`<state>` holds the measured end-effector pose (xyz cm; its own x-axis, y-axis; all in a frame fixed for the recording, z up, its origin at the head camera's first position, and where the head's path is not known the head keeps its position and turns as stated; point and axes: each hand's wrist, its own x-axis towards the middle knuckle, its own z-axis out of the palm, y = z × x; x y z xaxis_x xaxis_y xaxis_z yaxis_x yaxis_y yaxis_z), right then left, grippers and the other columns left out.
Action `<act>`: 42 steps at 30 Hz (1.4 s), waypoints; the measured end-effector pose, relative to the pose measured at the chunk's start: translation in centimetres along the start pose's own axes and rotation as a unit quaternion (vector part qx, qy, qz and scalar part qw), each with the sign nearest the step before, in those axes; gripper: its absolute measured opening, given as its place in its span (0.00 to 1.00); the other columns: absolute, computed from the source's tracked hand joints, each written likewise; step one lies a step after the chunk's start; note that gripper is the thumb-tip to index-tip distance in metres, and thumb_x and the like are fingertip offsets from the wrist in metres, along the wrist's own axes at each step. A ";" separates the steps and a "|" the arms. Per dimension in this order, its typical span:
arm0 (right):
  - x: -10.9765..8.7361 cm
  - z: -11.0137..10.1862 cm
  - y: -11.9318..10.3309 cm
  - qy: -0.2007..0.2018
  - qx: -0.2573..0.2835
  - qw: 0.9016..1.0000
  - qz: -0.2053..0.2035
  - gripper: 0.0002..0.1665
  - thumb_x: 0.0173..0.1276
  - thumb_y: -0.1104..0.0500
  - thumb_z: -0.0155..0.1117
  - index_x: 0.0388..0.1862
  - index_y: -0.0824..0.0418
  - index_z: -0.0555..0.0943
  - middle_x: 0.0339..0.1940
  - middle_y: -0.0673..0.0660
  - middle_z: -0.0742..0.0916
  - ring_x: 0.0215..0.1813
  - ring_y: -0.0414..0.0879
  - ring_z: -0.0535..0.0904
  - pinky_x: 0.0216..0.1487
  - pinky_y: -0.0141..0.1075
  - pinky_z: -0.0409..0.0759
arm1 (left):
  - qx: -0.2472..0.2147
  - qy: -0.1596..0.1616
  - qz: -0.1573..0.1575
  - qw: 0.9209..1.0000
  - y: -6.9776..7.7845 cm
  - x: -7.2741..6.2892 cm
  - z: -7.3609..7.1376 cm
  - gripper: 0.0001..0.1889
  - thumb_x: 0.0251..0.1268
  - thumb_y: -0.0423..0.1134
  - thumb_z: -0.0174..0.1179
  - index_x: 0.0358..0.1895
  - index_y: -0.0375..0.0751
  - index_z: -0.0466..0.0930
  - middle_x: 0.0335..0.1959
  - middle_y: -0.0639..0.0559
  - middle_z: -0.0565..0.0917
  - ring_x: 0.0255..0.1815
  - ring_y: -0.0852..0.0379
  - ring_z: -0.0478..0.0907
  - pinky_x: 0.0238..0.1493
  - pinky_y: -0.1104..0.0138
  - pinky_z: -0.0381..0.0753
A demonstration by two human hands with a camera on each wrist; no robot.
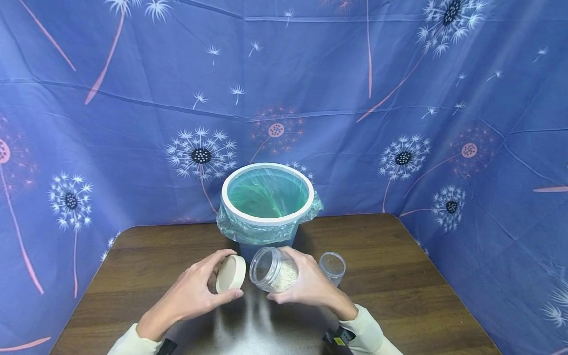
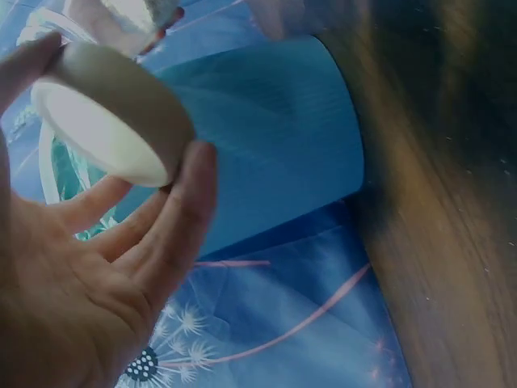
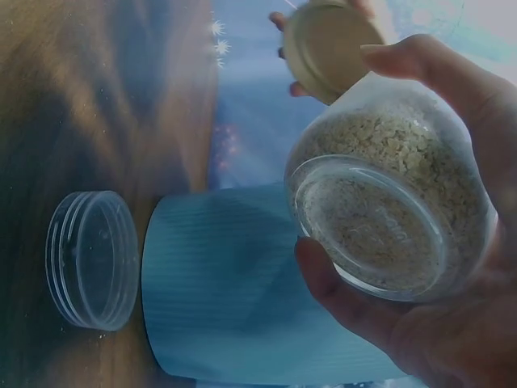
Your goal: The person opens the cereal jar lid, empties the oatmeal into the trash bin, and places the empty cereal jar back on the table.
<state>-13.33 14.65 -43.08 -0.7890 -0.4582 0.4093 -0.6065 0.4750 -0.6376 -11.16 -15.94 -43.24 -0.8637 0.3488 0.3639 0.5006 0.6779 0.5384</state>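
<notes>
My left hand (image 1: 195, 283) holds a round cream lid (image 1: 238, 276) by its edge between thumb and fingers, its hollow underside visible in the left wrist view. My right hand (image 1: 306, 278) grips a clear jar (image 1: 268, 276) tipped on its side, with the uncovered mouth turned left toward the lid. Pale, flaky grains (image 3: 388, 145) lie inside the jar. Both hands are raised over the table, in front of a blue bin (image 2: 266, 137). Beyond my right hand, a clear, open-topped container (image 3: 97, 263) stands on the table.
The bin's white rim (image 1: 228, 197) holds a green-tinted plastic liner (image 1: 230, 229) folded over the outside. It stands at the back of the brown wooden table (image 1: 386, 276). A blue dandelion-print cloth (image 1: 310, 64) hangs behind and along both sides.
</notes>
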 end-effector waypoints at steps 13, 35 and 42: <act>-0.9 -1.3 -0.4 0.007 0.030 0.998 0.057 0.50 0.40 0.44 0.93 0.64 0.44 0.80 0.49 0.39 0.88 0.49 0.40 0.85 0.51 0.39 0.83 | 0.158 -0.097 -0.032 0.982 -1.9 -1.3 0.6 0.46 0.41 0.64 0.83 0.69 0.61 0.77 0.60 0.49 0.84 0.57 0.44 0.83 0.38 0.47 0.79; -0.6 -5.8 -1.4 0.044 0.014 0.998 0.046 0.55 0.40 0.48 0.94 0.67 0.44 0.72 0.55 0.42 0.87 0.53 0.43 0.85 0.54 0.43 0.83 | 0.226 -0.104 -0.022 0.968 -4.6 -3.3 2.1 0.45 0.30 0.64 0.86 0.57 0.52 0.80 0.45 0.52 0.80 0.37 0.51 0.81 0.29 0.55 0.77; -0.4 -7.2 -1.6 0.060 -0.002 0.997 0.038 0.55 0.40 0.48 0.94 0.67 0.45 0.72 0.55 0.40 0.87 0.51 0.42 0.85 0.52 0.44 0.83 | 0.221 -0.111 -0.035 0.968 -4.9 -3.4 2.1 0.46 0.29 0.65 0.87 0.59 0.51 0.81 0.45 0.53 0.79 0.39 0.50 0.82 0.30 0.53 0.78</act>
<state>-12.77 19.48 -37.56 -0.8388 -0.3281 0.4345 -0.5444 0.5078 -0.6677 -10.78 -19.06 -48.71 -0.9103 0.3896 0.1398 0.4090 0.8985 0.1597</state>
